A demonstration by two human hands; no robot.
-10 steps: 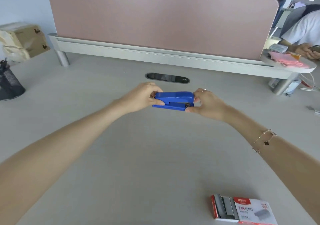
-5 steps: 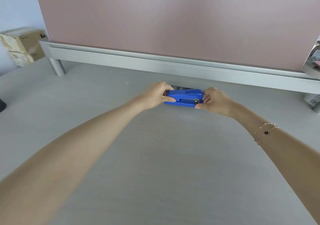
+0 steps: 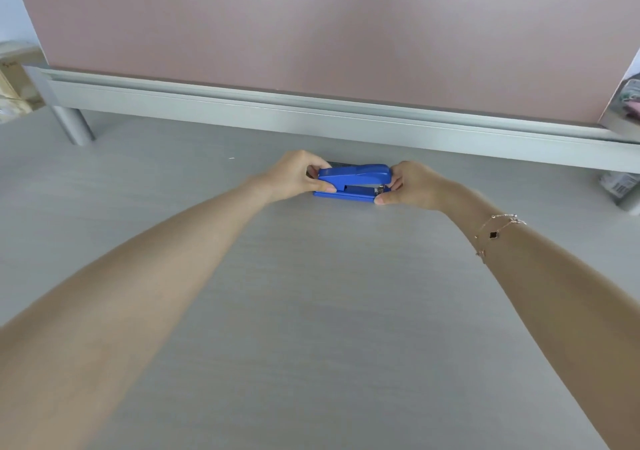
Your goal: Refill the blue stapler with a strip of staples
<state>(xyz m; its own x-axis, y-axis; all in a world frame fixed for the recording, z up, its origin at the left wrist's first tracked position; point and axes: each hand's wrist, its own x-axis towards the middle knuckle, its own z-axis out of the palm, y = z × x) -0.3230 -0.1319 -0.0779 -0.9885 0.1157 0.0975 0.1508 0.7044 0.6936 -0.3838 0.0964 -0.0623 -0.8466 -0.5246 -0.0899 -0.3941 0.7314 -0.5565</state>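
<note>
The blue stapler lies lengthwise across the grey desk, close to the partition. My left hand pinches its left, hinge end between thumb and fingers. My right hand grips its right, front end, where a bit of metal shows between top and base. The top arm is lifted only slightly off the base. No staple strip or staple box is in view.
A pink partition on a silver rail rises just behind the stapler, with a round leg at the left. A cardboard box sits at the far left. Another leg and small items stand at the far right.
The view has swung forward toward the partition, so the staple box at the near right has dropped out of sight. Both hands have kept their hold on the stapler's ends.
</note>
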